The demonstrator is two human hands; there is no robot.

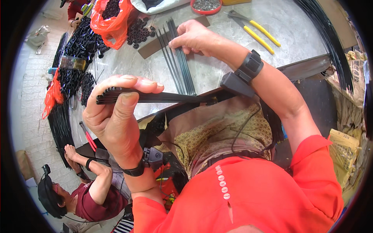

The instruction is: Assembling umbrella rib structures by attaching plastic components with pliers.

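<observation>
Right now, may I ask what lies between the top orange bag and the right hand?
The head view shows small black pieces, then a brown strip crossed by black rods.

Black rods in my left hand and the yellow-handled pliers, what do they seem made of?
The black rods look slender, smooth and faintly glossy: perhaps coated metal or plastic. The pliers have even yellow grips, probably plastic or rubber, and a dull grey head, likely steel.

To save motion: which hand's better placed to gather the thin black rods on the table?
Probably your right hand: it's at those rods, while your left hand is occupied, holding another bundle.
</observation>
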